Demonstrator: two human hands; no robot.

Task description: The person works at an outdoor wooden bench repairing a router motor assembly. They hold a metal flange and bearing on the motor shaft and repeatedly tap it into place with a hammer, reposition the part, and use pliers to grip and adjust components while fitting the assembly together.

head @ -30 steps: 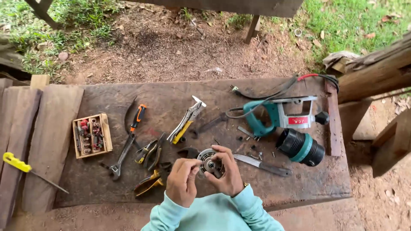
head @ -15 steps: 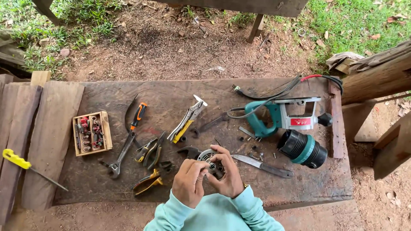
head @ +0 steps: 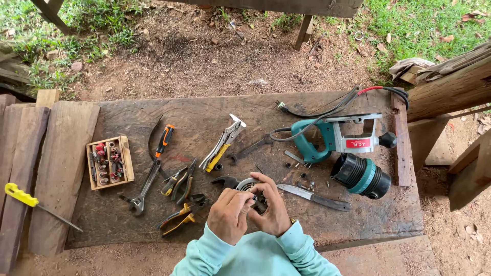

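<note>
Plainly both the left hand [head: 230,214] and right hand [head: 273,210] pinch a round metal motor part [head: 249,186] just near-side of the teal power tool [head: 332,140], likely heavy, rigid, greasy-slick, best gripped around its rim.

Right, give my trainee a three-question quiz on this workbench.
1. True or false: both hands hold the round metal part.
2. Which lies nearest the right hand? A) knife B) yellow screwdriver C) wooden box
3. What colour is the handle of the adjustable wrench?

Key: 1 true, the left hand and right hand both grip it. 2 A. 3 orange and black.
</note>
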